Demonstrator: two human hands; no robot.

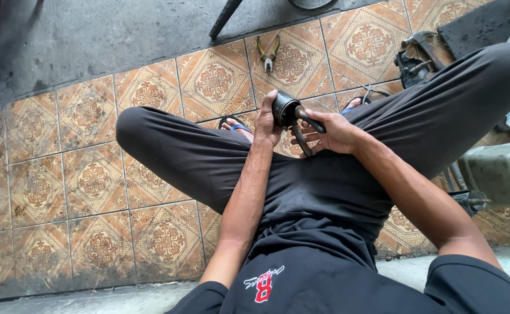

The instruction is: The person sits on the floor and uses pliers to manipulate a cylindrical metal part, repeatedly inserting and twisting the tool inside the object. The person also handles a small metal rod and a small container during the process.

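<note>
My left hand (pixel 266 123) clamps the dark metal cylinder (pixel 284 109) above my lap, its open end facing right toward my right hand (pixel 331 135), whose fingers pinch the curved rod (pixel 307 125) entering it.

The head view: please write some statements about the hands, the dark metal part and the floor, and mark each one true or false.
1. The left hand grips a dark cylindrical metal part. True.
2. The right hand is resting flat on the floor. False: it is raised at the part, with a thin curved metal piece at its fingers.
3. A pair of pliers lies on the patterned tile floor. True.
4. The pliers are in the left hand. False: they lie on the tiles, apart from both hands.
5. The person wears dark trousers. True.
</note>
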